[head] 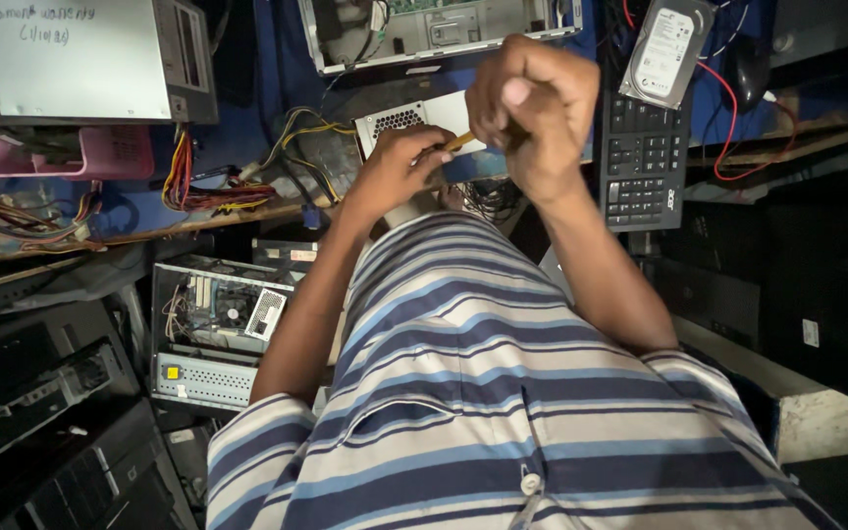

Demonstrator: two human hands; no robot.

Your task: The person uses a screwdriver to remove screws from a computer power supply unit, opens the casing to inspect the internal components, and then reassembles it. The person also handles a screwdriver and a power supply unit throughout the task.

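Upper left of the frame there's a grey computer case (80, 59) with a pink tray (100, 152) just under it, and a bundle of coloured wires (198, 182) next to that. Lower left sits an open computer case (213, 334) on the floor. Up at top centre, the left hand (399, 172) pinches the yellow shaft of a screwdriver (460, 141) over a metal power supply box (414, 116). The right hand (527, 108) is fisted round its handle. A black keyboard (645, 157) and a hard drive (667, 49) lie at the upper right.
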